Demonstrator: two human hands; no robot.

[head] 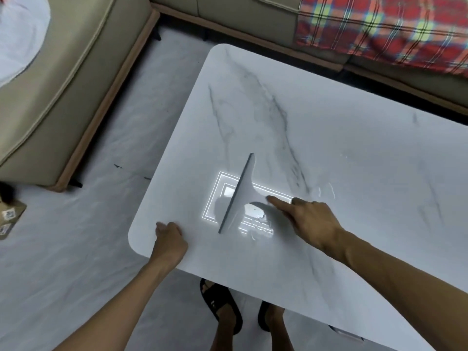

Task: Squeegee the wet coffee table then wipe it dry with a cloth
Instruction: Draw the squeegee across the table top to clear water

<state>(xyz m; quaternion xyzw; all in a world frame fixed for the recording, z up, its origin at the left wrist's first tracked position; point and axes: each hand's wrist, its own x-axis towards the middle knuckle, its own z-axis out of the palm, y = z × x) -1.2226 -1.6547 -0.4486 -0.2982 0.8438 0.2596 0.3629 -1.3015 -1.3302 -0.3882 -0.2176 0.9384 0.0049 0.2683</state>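
A white marble coffee table (329, 127) fills the middle and right of the view. A grey squeegee (240, 192) lies with its blade on the tabletop near the front left corner. My right hand (309, 220) grips its handle, index finger stretched along it toward the blade. Water streaks and droplets (258, 224) shine just behind the blade, and more wet marks (326, 191) sit to the right. My left hand (169, 239) rests curled on the table's front left edge, holding nothing that I can see. No cloth is in view.
A beige sofa (63, 97) runs along the left and back, with a red plaid blanket (379, 29) at the back right. A cardboard box (10, 214) lies on the floor at far left. My feet in black sandals (220, 302) stand by the table's front edge.
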